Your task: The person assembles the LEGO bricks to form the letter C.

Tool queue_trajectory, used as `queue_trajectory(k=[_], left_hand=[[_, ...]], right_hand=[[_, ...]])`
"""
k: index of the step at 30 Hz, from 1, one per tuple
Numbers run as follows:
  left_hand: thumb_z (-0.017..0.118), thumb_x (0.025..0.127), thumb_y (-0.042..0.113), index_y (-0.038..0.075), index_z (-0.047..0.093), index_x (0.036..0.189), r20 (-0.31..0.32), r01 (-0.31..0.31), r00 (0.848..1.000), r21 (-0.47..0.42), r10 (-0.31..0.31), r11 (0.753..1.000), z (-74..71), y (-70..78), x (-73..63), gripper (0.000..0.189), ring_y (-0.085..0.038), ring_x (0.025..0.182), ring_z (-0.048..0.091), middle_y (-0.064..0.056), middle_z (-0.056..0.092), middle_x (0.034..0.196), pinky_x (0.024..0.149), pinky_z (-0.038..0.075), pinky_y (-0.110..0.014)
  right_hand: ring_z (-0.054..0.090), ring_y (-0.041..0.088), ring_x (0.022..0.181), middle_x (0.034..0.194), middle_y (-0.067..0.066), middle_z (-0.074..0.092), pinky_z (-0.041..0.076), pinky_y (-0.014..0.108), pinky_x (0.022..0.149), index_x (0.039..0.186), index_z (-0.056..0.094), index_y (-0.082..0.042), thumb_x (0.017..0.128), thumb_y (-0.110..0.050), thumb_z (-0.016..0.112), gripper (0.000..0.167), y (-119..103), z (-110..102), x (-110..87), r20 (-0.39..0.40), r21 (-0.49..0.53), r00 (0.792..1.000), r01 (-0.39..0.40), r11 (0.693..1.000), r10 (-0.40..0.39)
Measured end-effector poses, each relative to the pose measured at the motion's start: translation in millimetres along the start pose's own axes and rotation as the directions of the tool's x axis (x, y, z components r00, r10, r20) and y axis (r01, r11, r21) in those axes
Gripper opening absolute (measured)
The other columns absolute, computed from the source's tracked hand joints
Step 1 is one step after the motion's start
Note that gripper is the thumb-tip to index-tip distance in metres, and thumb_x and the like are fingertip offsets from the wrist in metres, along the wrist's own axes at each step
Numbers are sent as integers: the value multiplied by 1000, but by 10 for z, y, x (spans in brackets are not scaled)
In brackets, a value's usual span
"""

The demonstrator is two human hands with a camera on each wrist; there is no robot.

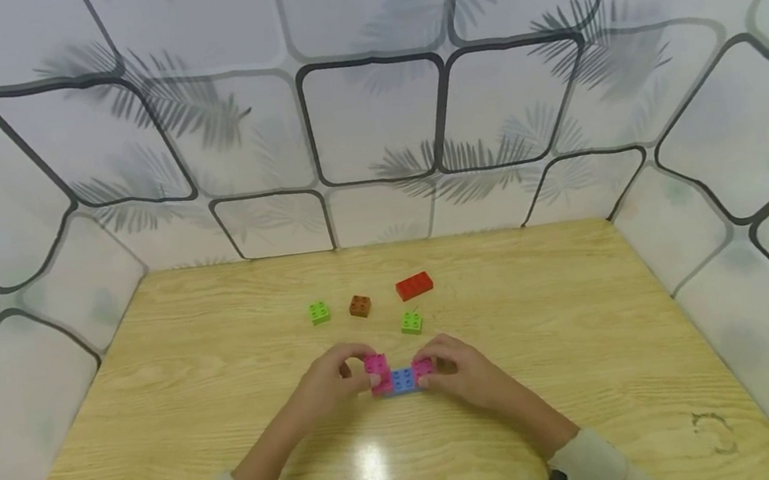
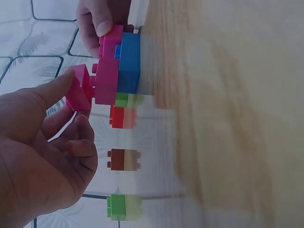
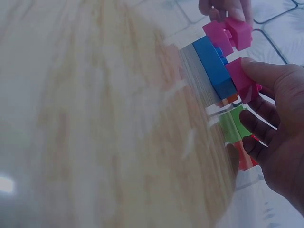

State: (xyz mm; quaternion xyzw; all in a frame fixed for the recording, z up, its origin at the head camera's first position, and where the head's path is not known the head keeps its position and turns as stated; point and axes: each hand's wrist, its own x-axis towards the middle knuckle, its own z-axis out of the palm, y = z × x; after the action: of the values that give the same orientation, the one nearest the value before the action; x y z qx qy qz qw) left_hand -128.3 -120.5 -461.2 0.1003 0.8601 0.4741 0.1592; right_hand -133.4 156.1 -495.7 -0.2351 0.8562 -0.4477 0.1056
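A long blue brick [image 1: 403,381] lies on the table with a pink brick at each end. Between thumb and fingers, my left hand [image 1: 328,383] pinches an upper pink brick [image 2: 80,88]. That brick is tilted over the studs of the lower pink brick [image 2: 107,80] on the blue brick's left end, with a gap showing between them. The pink brick [image 3: 242,78] on the right end is gripped by my right hand [image 1: 465,373], thumb on the near side. In the right wrist view its other fingers curl loosely below.
Beyond the hands lie a light green brick [image 1: 319,312], a brown brick [image 1: 360,306], a red long brick [image 1: 415,285] and a second green brick [image 1: 412,322]. Patterned white panels [image 1: 381,212] stand along the back and sides of the wooden table [image 1: 186,339].
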Motion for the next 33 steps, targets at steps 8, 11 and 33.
queue_trajectory(k=[8, 11, 33], left_hand=[[75, 90, 37, 29, 67, 121, 0, -16, 1000, 36, 16, 999, 63, -9, -67, 33, -18, 85, 53, 6, 63, 116, 65, 46, -32], [75, 89, 39, 31, 66, 122, -8, -7, 1000, 46, 8, 999, 72, -12, -74, 34, -18, 85, 53, 7, 63, 117, 64, 46, -32], [80, 84, 39, 35, 70, 116, -82, -81, 992, 201, 99, 976, 114, -17, -96, 34, -11, 70, 52, 12, 67, 118, 54, 43, -27]], right_hand=[[53, 14, 102, 110, -11, 60, 45, 33, 90, 121, 69, -26, 94, -37, 71, 29, -15, 6, -2, -2, 8, 1000, -26, 1000, 26], [53, 15, 102, 112, -11, 60, 45, 33, 90, 121, 69, -27, 94, -38, 71, 30, -21, 6, -6, -5, 1, 1000, -28, 1000, 28], [52, 15, 104, 114, -10, 59, 45, 31, 91, 122, 69, -25, 94, -35, 71, 29, -26, 26, -6, -5, 36, 999, -44, 998, 44]])
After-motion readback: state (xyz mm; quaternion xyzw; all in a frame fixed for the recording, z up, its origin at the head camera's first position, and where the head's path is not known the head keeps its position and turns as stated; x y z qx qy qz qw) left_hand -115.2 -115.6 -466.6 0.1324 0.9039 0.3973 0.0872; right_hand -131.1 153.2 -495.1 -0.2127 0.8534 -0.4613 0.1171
